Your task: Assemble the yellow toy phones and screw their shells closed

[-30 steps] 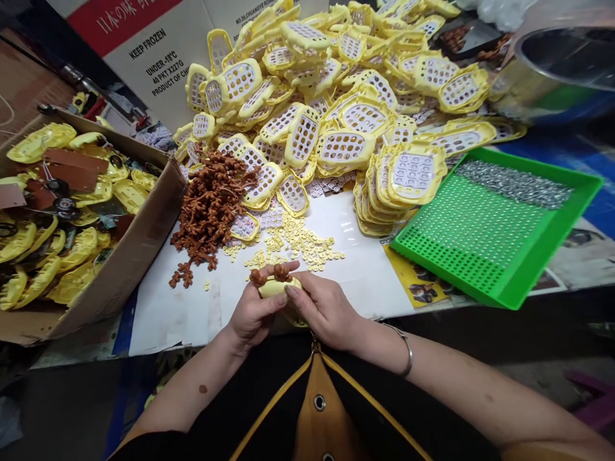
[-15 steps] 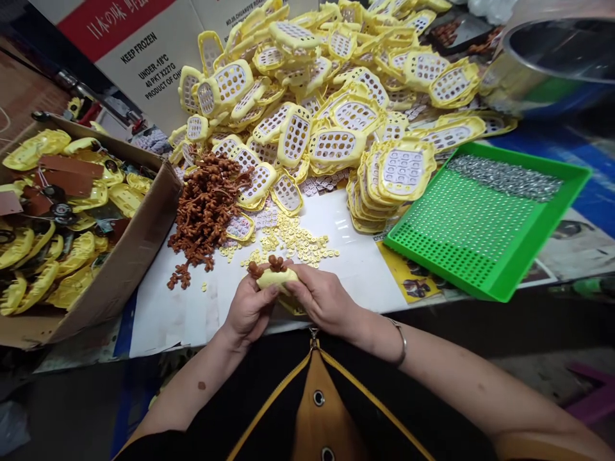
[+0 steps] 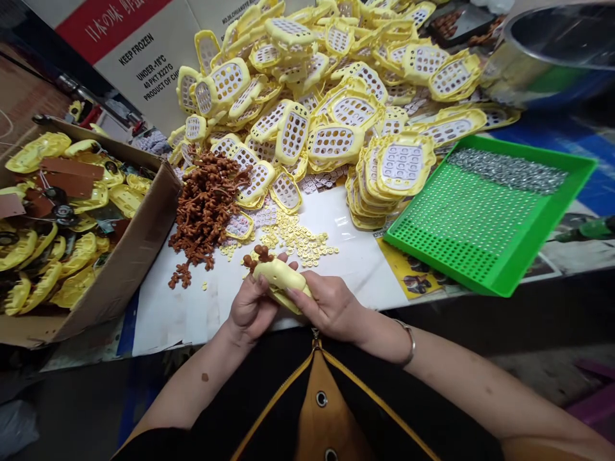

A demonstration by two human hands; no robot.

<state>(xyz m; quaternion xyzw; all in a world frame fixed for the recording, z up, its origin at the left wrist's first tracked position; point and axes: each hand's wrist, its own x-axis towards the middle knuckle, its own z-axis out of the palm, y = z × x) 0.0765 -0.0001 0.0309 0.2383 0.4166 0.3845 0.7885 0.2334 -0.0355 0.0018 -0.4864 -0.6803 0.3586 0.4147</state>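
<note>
At the left end of the worktop (image 3: 168, 320), a cardboard box (image 3: 129, 256) holds yellow shells (image 3: 79, 253), some with wires and brown boards among them. Behind it, toward the far edge, stands a printed carton (image 3: 168, 38) with a red band. Next comes a heap of brown knobbly pieces (image 3: 206, 208), a few lying loose at its near side. My left hand (image 3: 252, 307) grips the left end of a yellow casing (image 3: 283, 276), thumb on top; brown knobs (image 3: 259, 255) poke out at that end. I have the casing tilted over the middle of the near edge. Beyond it small yellow bits (image 3: 300, 240) are scattered, and a big pile of yellow casings (image 3: 293, 131) rises toward the far edge. My right hand (image 3: 334, 307) is closed around the casing's right end, thumb along its face. Farther right is a stack of casings (image 3: 401, 165), then a green tray (image 3: 446, 269) with silvery metal pieces (image 3: 509, 169) along its far side. A metal bowl (image 3: 523, 77) sits by the far right corner.
</note>
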